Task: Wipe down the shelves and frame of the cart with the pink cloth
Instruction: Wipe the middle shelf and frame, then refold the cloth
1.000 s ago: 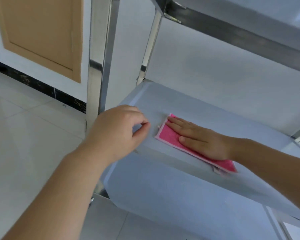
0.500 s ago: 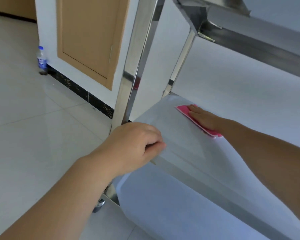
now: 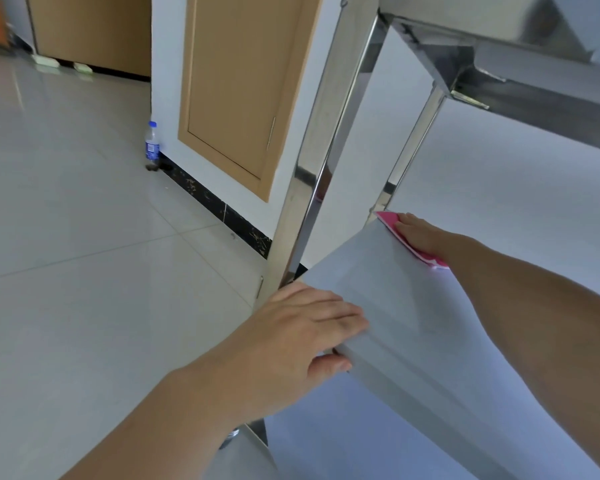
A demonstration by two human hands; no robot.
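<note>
Wiping the middle shelf (image 3: pixel 430 306), you press the pink cloth (image 3: pixel 388 221) flat under your right hand (image 3: pixel 418 233) at the far corner. Your left hand (image 3: pixel 302 327) grips the near edge. Next, slide the cloth back toward you.

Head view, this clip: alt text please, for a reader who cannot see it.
The right hand presses a pink cloth flat on the far corner of a steel cart's middle shelf, beside the rear post. The left hand grips the shelf's near corner by the front post. A bottle stands on the tiled floor by the wall.
</note>
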